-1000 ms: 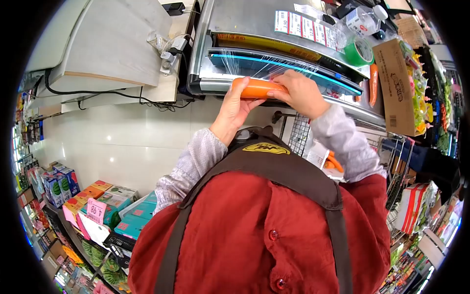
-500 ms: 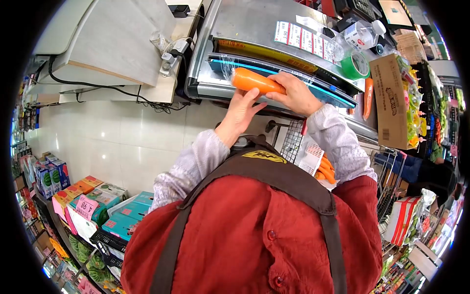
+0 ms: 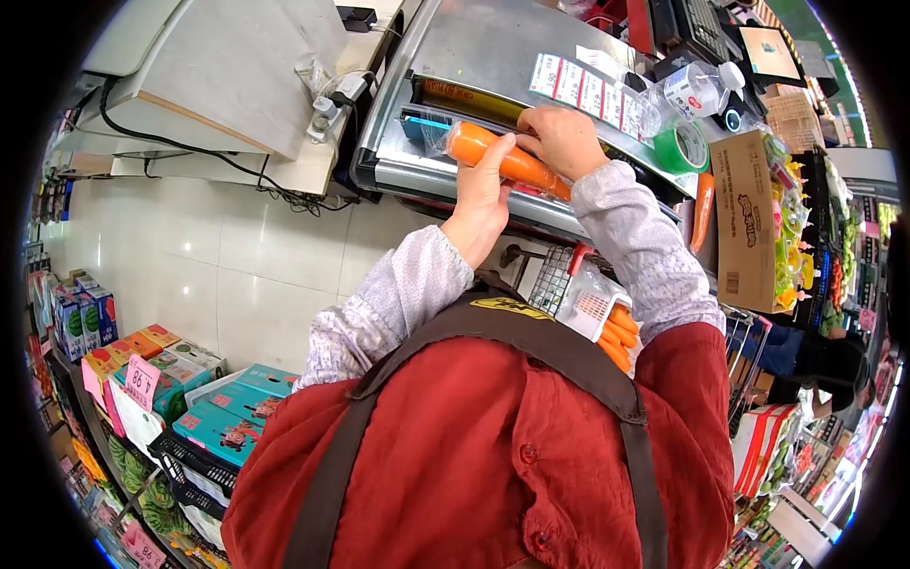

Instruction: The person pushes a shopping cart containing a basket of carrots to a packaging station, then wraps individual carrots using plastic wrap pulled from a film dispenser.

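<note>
A bright orange carrot bundle (image 3: 517,165) with clear plastic film around it lies slanted over the front of the metal wrapping counter (image 3: 474,43). My left hand (image 3: 482,196) grips it from the near side, thumb on top. Just beyond its right half, my right hand (image 3: 565,140) is closed with curled fingertips pinched together; what they hold, if anything, is hidden. Loose film (image 3: 436,140) bunches at the bundle's left end. Behind it run a blue-edged strip (image 3: 423,124) and a long yellow box (image 3: 464,93), partly covered by my right hand.
Right of my hands lie a roll of green tape (image 3: 682,147), a single carrot (image 3: 702,211), a price-label sheet (image 3: 588,93) and a plastic bottle (image 3: 697,88). A cardboard box (image 3: 742,220) stands farther right. Below the counter, a cart holds a white basket (image 3: 594,305) beside several carrots (image 3: 618,337).
My right hand has moved from the bundle's right end up to its far side, fingers now curled. The bundle has tilted, its right end lower. My left hand has shifted right and closed around it.
</note>
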Demonstrator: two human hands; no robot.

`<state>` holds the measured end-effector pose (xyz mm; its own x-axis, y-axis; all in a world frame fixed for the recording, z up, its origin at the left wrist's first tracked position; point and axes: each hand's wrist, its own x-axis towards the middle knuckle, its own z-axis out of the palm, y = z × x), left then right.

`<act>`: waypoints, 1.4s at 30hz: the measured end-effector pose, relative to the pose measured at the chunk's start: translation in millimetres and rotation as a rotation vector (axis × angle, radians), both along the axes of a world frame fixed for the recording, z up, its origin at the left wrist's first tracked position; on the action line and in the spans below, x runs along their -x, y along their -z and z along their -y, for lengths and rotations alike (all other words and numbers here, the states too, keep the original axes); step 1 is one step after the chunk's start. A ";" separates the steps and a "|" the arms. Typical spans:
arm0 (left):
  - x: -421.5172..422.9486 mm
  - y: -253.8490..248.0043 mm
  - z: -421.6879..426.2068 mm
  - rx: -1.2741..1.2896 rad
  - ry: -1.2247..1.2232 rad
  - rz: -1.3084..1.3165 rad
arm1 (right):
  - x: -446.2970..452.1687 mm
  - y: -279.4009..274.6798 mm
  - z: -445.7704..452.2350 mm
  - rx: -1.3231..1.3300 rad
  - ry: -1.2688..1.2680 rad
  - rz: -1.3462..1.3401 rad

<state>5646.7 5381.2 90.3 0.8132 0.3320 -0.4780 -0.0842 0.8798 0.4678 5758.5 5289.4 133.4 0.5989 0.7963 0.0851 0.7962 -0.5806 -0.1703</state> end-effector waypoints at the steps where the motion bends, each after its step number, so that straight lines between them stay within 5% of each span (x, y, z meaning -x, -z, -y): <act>1: -0.4 -3.3 -1.1 -0.015 -0.007 -0.017 | -2.2 -0.1 -1.9 -0.003 -0.008 0.001; 6: 2.7 4.5 -6.3 -0.066 0.046 -0.089 | -11.8 -11.1 -14.9 0.243 0.006 -0.102; 16: 0.9 5.3 -4.9 -0.130 0.032 -0.109 | -7.3 -14.2 -12.1 0.247 0.026 -0.009; 18: -2.8 -6.7 -6.3 -0.128 0.048 -0.098 | -12.3 -22.3 -6.7 0.132 0.040 -0.238; 28: 3.0 -74.7 -14.8 -0.021 0.159 0.045 | -21.5 -63.9 8.7 0.003 -0.061 -0.423; 42: 48.7 17.1 1.7 0.008 0.098 -0.056 | 27.9 2.6 -1.3 0.067 -0.037 -0.107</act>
